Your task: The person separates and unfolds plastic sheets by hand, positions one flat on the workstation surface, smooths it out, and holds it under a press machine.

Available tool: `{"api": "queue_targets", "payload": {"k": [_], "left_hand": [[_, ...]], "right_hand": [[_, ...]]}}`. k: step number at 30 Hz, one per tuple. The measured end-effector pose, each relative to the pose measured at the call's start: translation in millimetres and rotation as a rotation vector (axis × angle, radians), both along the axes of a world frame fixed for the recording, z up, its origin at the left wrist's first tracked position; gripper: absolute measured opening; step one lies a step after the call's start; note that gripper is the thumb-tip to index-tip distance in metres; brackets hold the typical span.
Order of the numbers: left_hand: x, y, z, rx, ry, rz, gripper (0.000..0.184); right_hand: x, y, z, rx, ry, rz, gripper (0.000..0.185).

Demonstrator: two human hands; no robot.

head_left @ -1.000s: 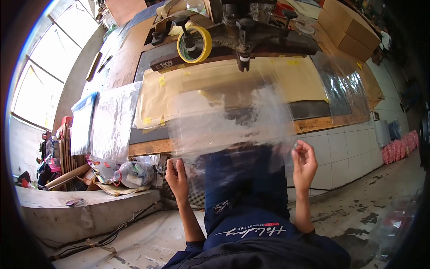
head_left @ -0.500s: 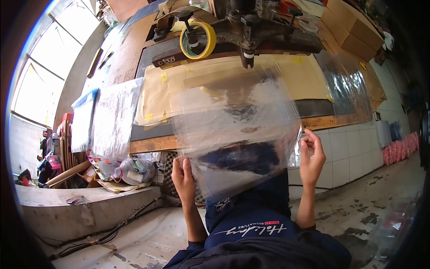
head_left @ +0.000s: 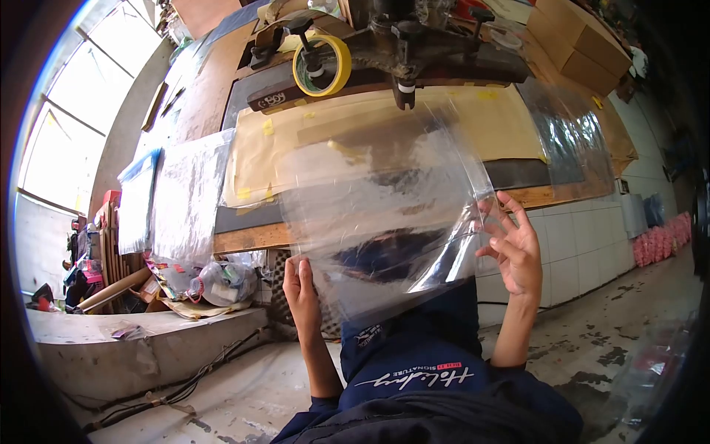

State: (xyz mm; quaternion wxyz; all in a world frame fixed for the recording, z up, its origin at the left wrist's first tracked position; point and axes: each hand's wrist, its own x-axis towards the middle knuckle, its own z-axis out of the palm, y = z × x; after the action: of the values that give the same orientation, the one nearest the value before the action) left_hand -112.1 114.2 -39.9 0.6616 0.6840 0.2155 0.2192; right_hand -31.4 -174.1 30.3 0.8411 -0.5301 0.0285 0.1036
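Clear, glossy plastic film, a large rectangular sheet (head_left: 384, 214), spreads across the centre of the view, its upper part over the brown-paper-covered area of the wooden workbench (head_left: 255, 238) and its lower edge before the person's dark blue clothing (head_left: 407, 355). Towards eight o'clock on the sheet, the left hand (head_left: 302, 285) pinches the edge between thumb and fingers, presumably to anchor that side. Between three and four, the right hand (head_left: 514, 251) is open, fingers spread at the opposite edge, perhaps to find or smooth it; how firmly they touch cannot be told. Holding both sides probably stops such limp material folding.

Near twelve, a yellow ring-shaped tape roll (head_left: 342, 66) hangs around a black knobbed post, likely to stay handy. Other clear film drapes at two o'clock (head_left: 573, 140) and nine (head_left: 188, 192), apparently laid flat against creasing.
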Motion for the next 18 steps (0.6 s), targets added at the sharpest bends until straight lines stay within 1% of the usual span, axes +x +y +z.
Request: {"api": "queue_targets", "payload": {"k": [1, 2, 4, 5, 7, 8, 10, 11, 12, 14, 15, 16, 18], "left_hand": [[0, 0, -2, -0.034, -0.032, -0.001, 0.017], [0, 0, -1, -0.032, -0.032, 0.001, 0.017], [0, 0, -1, -0.048, -0.007, 0.003, 0.021], [-1, -1, 1, -0.048, -0.007, 0.005, 0.021], [-4, -2, 6, -0.216, 0.117, 0.015, 0.023], [-4, -1, 6, -0.213, 0.115, 0.016, 0.023], [-5, 1, 3, -0.134, 0.072, -0.046, 0.026], [-6, 3, -4, -0.111, 0.071, -0.046, 0.021], [-4, 0, -1, -0.111, 0.068, -0.046, 0.021], [2, -12, 9, -0.089, -0.023, 0.044, 0.018], [-2, -10, 15, -0.090, 0.043, 0.008, 0.023], [-2, -8, 11, -0.092, 0.041, 0.003, 0.023], [-2, -7, 1, -0.050, 0.004, 0.065, 0.024]], "right_hand": [[2, 1, 3, 0.051, -0.007, 0.020, 0.066], [4, 2, 5, 0.053, -0.007, 0.022, 0.066], [7, 5, 9, 0.213, -0.103, 0.171, 0.073], [8, 7, 14, 0.213, -0.103, 0.172, 0.073], [7, 13, 26, 0.483, -0.176, 0.225, 0.078], [6, 12, 26, 0.486, -0.178, 0.227, 0.078], [2, 2, 23, 0.585, -0.135, 0.115, 0.080], [0, -2, 18, 0.528, -0.112, 0.050, 0.073], [-3, -9, 9, 0.527, -0.115, 0.052, 0.073], [-9, -20, -11, 0.175, 0.043, 0.011, 0.063], [-14, -18, -15, 0.054, 0.081, 0.008, 0.054], [-18, -14, -19, 0.053, 0.079, 0.002, 0.054], [-23, -6, -22, -0.186, 0.041, -0.040, 0.051]]}}
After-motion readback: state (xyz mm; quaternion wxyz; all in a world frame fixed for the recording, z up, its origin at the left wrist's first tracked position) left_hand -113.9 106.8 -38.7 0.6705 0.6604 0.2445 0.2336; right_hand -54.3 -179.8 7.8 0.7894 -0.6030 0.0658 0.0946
